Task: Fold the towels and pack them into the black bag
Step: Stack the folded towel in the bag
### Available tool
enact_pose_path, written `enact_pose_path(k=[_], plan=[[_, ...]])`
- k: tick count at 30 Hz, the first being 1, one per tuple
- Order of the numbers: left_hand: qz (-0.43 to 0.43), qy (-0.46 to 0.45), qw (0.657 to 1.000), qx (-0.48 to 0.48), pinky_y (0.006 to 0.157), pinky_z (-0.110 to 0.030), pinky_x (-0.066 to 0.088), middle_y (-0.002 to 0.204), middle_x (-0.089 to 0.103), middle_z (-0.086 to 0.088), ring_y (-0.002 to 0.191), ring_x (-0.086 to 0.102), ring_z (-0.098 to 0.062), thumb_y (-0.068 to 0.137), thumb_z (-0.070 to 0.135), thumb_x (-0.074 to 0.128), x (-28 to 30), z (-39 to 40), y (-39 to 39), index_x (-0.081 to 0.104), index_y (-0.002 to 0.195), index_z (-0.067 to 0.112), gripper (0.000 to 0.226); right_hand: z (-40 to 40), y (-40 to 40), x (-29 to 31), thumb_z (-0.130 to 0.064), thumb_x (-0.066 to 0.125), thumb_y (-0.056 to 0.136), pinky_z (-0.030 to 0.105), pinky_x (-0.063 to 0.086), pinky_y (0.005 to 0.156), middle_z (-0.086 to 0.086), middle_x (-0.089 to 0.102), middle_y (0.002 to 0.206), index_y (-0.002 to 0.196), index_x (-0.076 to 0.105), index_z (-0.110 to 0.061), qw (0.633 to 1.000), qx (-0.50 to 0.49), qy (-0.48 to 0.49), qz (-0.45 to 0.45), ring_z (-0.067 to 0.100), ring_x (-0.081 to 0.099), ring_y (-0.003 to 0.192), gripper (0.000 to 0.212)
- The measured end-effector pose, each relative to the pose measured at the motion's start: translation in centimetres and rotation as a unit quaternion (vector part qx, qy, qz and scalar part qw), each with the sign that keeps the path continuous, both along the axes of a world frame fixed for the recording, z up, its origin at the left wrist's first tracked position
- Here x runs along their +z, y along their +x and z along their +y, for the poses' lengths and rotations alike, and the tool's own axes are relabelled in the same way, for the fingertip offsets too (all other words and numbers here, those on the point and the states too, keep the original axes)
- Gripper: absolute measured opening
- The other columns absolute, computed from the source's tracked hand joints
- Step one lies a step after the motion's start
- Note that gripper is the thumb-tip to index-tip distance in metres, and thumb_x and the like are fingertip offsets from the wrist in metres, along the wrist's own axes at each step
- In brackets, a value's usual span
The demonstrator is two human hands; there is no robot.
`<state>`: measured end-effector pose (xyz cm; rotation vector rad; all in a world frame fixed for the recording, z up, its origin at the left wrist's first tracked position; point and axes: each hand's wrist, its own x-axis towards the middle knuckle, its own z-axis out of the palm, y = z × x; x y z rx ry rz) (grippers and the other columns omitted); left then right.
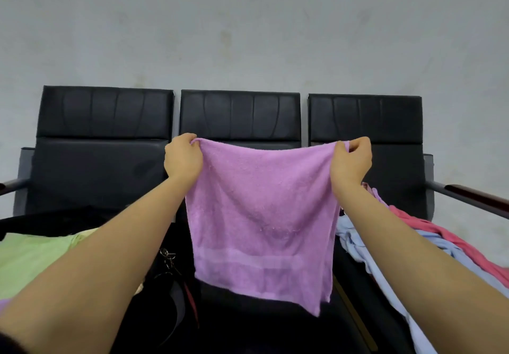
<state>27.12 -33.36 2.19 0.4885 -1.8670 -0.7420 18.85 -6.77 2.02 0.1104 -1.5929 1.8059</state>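
Two bare forearms enter from the lower left and lower right of the frame, with no sleeves, watch or jewellery showing. The left hand (183,158) and right hand (351,160), at mid-frame, are ungloved, with no rings visible.

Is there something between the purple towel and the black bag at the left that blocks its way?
Nothing visible blocks it. Both hands, left hand and right hand, hold the purple terry towel up; the black bag lies below-left, already holding a green towel.
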Motion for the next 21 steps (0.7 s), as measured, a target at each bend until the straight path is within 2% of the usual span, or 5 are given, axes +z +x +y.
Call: enact_pose_path(k=[10, 13, 15, 18, 21], plan=[[0.063, 0.130, 0.989, -0.040, 0.098, -0.027, 0.040, 0.134, 0.056, -0.004, 0.124, 0.051, -0.023, 0.082, -0.010, 0.036, -0.8, 1.7, -0.3, 0.055, 0.132, 0.015, 0.059, 0.2, 0.3, -0.2, 0.005, 0.037, 0.090, 0.010, 0.036, 0.080, 0.001, 0.058, 0.113, 0.117, 0.060, -0.008, 1.000, 0.004, 0.005, 0.001, 0.010, 0.052, 0.100, 0.037], [0.065, 0.125, 0.989, -0.034, 0.097, -0.030, 0.039, 0.099, 0.065, -0.001, 0.092, 0.058, -0.018, 0.083, -0.009, 0.039, -0.6, 1.5, -0.5, 0.067, 0.096, 0.019, 0.042, 0.5, -0.1, -0.3, 0.006, 0.038, 0.090, 0.012, 0.035, 0.086, 0.007, 0.058, 0.125, 0.122, 0.059, -0.006, 0.999, -0.012, 0.046, -0.011, 0.018, 0.053, 0.115, 0.040], [0.035, 0.115, 0.992, -0.037, 0.070, -0.021, 0.036, 0.069, 0.041, 0.009, 0.062, 0.037, -0.003, 0.081, -0.012, 0.038, -0.4, 1.3, -0.6, 0.040, 0.064, 0.026, 0.042, 0.8, -0.5, -0.4, 0.004, 0.038, 0.091, 0.014, 0.035, 0.089, 0.009, 0.058, 0.127, 0.125, 0.058, -0.005, 0.997, -0.022, 0.075, -0.015, 0.021, 0.053, 0.118, 0.040], [-0.026, 0.034, 0.998, -0.041, 0.049, -0.022, 0.026, 0.064, 0.033, -0.004, 0.062, 0.031, -0.015, 0.078, -0.015, 0.037, 0.0, 1.0, -0.3, 0.029, 0.058, 0.013, 0.035, 1.2, -0.7, -0.5, 0.000, 0.041, 0.094, 0.014, 0.033, 0.089, 0.010, 0.058, 0.128, 0.126, 0.059, -0.005, 0.993, -0.032, 0.112, -0.010, 0.021, 0.053, 0.119, 0.037], [-0.086, -0.043, 0.995, -0.019, 0.068, -0.046, 0.043, 0.084, 0.049, -0.025, 0.083, 0.048, -0.040, 0.080, -0.014, 0.036, 0.3, 0.6, -0.2, 0.028, 0.055, 0.011, 0.036, 1.4, -0.8, -0.4, 0.001, 0.042, 0.094, 0.014, 0.030, 0.089, 0.012, 0.053, 0.132, 0.130, 0.054, -0.004, 0.986, -0.042, 0.161, -0.011, 0.023, 0.050, 0.121, 0.039]])
